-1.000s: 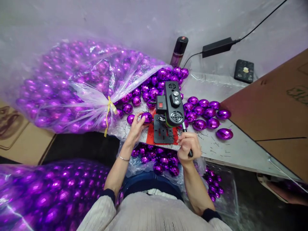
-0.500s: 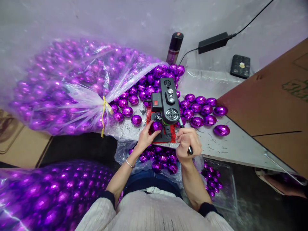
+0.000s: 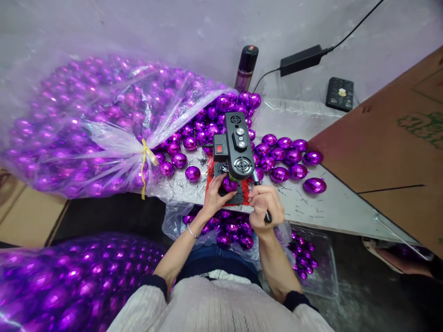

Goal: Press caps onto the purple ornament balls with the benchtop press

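Note:
My left hand (image 3: 215, 197) has its fingers and thumb around a shiny purple faceted bauble (image 3: 230, 184), keeping it on the dark base plate (image 3: 236, 198) beneath the head of a small black lever press (image 3: 238, 150). My right hand (image 3: 266, 205) is closed on the black-gripped lever (image 3: 268, 216) at the right of the press. The press head hides the bauble's upper part. A red sheet (image 3: 210, 186) lies under the base. Loose purple baubles (image 3: 279, 174) lie on the white table to both sides and behind the press.
A big clear bag (image 3: 104, 124) of purple baubles, tied with yellow ribbon, fills the table's left. Another full bag (image 3: 76, 286) stands lower left. Baubles sit in plastic (image 3: 230, 230) before my lap. A cardboard box (image 3: 384, 152) borders the right; a spray can (image 3: 246, 69) stands behind.
My left hand has shifted the bauble slightly further in under the press head. My right hand stays on the lever. The whole view has drifted a little.

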### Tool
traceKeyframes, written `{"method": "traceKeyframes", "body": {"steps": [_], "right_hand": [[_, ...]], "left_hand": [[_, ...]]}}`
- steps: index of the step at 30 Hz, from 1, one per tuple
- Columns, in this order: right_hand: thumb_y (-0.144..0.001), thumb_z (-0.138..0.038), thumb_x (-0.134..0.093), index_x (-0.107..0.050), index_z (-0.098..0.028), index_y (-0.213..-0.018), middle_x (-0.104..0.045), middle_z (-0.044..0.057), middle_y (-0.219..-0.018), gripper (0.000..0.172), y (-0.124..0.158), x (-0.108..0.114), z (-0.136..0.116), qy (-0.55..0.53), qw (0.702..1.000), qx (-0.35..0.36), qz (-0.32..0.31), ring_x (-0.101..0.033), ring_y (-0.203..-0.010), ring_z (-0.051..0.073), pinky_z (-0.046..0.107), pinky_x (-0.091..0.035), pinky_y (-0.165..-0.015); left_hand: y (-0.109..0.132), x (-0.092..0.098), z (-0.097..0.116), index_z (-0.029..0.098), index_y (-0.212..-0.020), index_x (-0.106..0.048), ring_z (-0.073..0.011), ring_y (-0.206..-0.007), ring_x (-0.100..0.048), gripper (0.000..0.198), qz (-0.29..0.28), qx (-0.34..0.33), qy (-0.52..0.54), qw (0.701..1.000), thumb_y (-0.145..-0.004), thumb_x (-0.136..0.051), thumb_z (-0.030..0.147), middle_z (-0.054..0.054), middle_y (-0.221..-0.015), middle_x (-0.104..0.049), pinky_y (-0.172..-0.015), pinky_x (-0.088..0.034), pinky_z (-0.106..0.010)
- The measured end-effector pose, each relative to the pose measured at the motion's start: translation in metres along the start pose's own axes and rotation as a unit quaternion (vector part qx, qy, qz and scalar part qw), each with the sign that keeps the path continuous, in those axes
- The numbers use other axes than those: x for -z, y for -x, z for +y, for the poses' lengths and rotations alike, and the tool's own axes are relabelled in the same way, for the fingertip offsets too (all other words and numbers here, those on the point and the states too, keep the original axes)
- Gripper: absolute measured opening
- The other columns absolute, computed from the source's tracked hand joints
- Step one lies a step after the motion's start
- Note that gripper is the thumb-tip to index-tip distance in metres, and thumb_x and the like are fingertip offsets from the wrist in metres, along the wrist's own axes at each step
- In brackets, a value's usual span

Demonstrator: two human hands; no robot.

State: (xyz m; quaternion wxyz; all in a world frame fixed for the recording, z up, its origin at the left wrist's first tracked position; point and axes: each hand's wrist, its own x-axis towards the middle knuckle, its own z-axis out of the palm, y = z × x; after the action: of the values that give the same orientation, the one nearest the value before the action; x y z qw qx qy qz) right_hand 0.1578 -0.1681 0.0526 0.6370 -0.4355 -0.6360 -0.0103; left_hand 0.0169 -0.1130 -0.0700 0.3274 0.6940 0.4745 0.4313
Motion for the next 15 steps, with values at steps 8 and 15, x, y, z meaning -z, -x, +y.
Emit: {"method": "traceKeyframes", "body": {"steps": [8, 15], "right_hand": [[-0.106, -0.026, -0.044, -0.055, -0.025, -0.076, -0.064, -0.001, -0.071, 0.032, 0.023, -0.008, 0.019, 0.031, 0.998, 0.05, 0.023, -0.061, -0.061, 0.014, 0.034, -0.055, -0.067], [-0.107, -0.028, -0.043, -0.054, -0.025, -0.077, -0.064, -0.002, -0.075, 0.032, 0.043, -0.018, 0.037, 0.005, 0.996, 0.06, 0.073, -0.06, -0.059, 0.013, 0.037, -0.058, -0.071]], "left_hand": [[0.002, 0.001, 0.001, 0.024, -0.136, -0.067, -0.0345, -0.136, -0.064, 0.067, 0.009, 0.028, 0.034, 0.999, -0.081, -0.088, 0.056, -0.014, -0.139, -0.072, -0.124, -0.044, -0.057], [0.002, 0.002, 0.002, 0.023, -0.136, -0.067, -0.0343, -0.137, -0.064, 0.064, 0.002, 0.029, 0.025, 0.999, -0.082, -0.088, 0.052, -0.013, -0.138, -0.073, -0.126, -0.042, -0.058]]}}
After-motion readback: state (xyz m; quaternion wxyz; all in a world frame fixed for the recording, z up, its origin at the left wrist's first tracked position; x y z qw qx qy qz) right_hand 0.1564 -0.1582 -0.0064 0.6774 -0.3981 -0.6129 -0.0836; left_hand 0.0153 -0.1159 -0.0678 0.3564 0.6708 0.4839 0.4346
